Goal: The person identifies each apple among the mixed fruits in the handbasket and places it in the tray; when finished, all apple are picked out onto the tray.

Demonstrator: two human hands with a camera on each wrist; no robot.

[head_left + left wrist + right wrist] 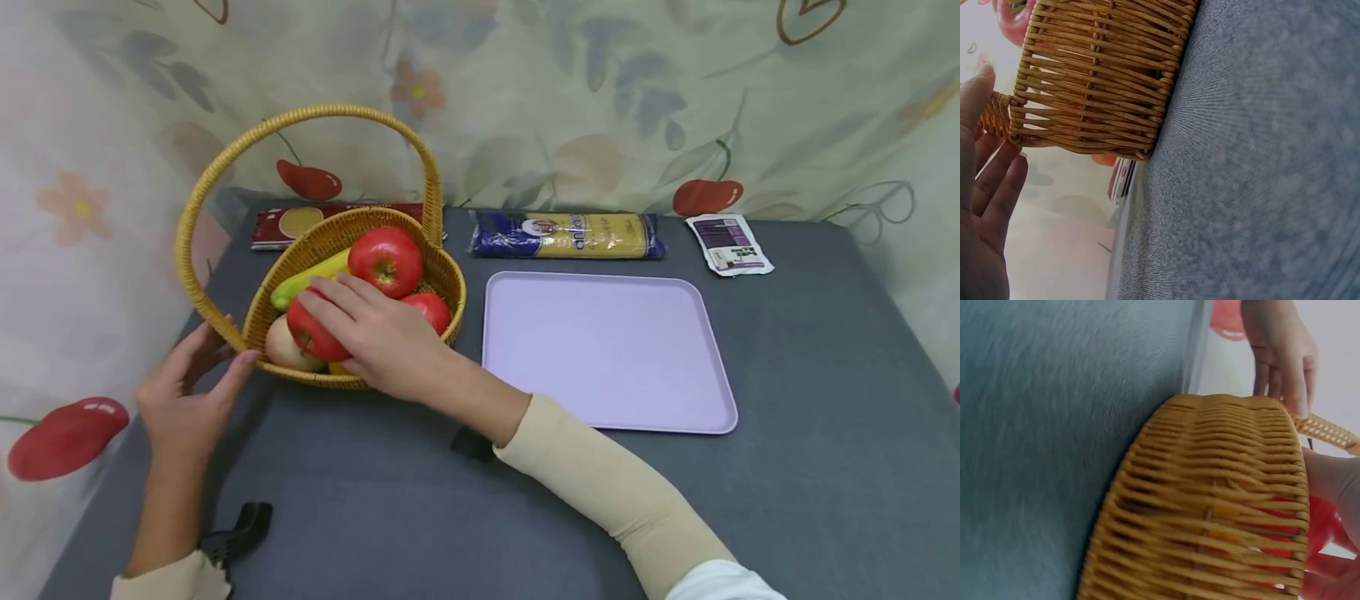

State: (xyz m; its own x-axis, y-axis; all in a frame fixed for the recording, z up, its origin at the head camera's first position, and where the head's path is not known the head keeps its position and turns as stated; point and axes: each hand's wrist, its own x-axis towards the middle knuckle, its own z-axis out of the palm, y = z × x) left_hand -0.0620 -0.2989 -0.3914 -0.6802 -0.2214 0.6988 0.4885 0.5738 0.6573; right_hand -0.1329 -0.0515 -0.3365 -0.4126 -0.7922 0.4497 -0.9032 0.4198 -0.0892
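Two hands at the basket: left hand pinches the handle at its base; right hand has its fingers curled round a red apple inside. Grasping looks like the step; next probably calls for a careful lift, basket steadied.

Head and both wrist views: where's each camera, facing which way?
Head: worn on the head, facing forward and down at basket and tray; left hand and right hand show.
Left wrist: on that wrist, facing the basket's side; left hand shows.
Right wrist: likewise, facing the basket; both hands show.
Both wrist views share basket and left hand.
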